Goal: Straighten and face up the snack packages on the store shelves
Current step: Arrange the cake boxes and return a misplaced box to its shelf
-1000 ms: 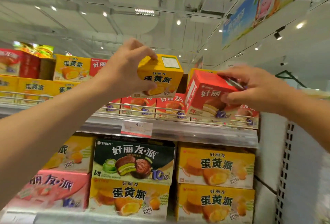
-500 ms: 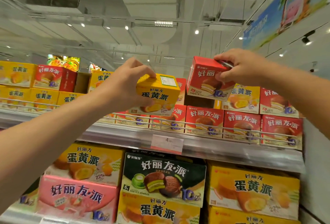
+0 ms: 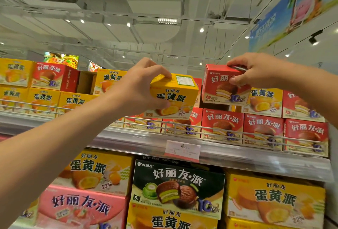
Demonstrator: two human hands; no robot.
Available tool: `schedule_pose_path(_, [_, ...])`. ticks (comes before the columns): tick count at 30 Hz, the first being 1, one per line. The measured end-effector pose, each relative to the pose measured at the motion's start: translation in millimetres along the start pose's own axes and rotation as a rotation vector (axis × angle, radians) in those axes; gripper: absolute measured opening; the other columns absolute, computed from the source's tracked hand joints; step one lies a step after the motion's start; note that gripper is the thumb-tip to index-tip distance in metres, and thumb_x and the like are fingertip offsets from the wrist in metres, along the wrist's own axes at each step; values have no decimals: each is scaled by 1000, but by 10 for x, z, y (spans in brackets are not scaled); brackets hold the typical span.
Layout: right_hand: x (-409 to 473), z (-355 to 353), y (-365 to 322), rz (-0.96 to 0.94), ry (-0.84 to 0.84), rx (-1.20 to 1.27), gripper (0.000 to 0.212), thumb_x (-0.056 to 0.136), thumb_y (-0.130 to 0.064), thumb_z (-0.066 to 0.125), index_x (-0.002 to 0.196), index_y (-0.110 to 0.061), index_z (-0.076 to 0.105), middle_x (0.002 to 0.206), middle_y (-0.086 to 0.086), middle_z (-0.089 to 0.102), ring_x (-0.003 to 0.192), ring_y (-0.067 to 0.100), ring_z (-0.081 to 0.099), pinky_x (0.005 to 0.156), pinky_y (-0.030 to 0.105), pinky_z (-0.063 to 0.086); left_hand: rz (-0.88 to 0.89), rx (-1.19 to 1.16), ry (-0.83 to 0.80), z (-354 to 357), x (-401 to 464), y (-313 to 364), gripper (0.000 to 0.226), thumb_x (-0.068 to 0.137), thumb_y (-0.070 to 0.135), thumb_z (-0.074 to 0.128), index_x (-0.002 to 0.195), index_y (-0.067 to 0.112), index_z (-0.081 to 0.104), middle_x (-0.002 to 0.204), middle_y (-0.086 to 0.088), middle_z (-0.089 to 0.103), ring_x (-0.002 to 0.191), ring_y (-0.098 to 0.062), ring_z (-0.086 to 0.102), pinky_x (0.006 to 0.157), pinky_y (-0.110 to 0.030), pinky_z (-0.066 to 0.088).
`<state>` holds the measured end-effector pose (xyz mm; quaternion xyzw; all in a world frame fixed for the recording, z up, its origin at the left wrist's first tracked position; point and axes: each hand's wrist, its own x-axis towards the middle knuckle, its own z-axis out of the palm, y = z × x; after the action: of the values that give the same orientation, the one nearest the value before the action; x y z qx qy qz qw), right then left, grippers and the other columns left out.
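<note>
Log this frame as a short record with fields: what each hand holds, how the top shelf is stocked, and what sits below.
left hand: left hand grips a yellow box, tilted, above the red row
right hand: right hand pinches a red box by its top edge
top shelf: red boxes behind a wire rail, yellow ones stacked at left
price tag: price tag on the shelf edge
lower shelf: dark green box, pink box, larger yellow boxes

Bright ceiling spotlights (image 3: 201, 30); edges blurred, wide-angle warped.
</note>
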<state>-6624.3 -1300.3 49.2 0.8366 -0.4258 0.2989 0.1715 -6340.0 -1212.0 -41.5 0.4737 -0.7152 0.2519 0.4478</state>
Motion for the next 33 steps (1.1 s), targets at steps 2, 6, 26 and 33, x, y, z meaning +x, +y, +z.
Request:
schedule_pose_path(2, [27,62,5,18,-39,-2,50,90,-32,66,137,-26,50,116,2,63,97,22,60,81,36,50,3,-12,-10,32,16,3,61,66,35,87,120,36,58,124,8,43,107,-17,48,79,-27,49])
schedule_pose_path(6, [98,182,30,38,-91,-36,46,94,-31,61,138,-25,47,120,3,61,99,22,58,81,35,49,22,-2,-45,99,43,11,61,66,36,86,120,39,57,123,10,42,108,-17,49,79,-29,52])
schedule_pose_path(26, [274,507,114,54,-142,-182,25,102,-27,44,126,-23,51,110,2,61,94,20,54,72,34,41,58,-14,-89,268,75,-15,64,65,44,83,121,45,53,119,19,38,105,-9,44,67,-9,37])
schedule_pose_path(33, [115,477,247,39,-35,-145,59,100,-29,49,153,-23,23,153,6,39,137,29,38,109,43,34,74,-20,-96,301,69,94,63,68,40,84,123,43,53,120,16,39,105,-11,45,68,-10,37])
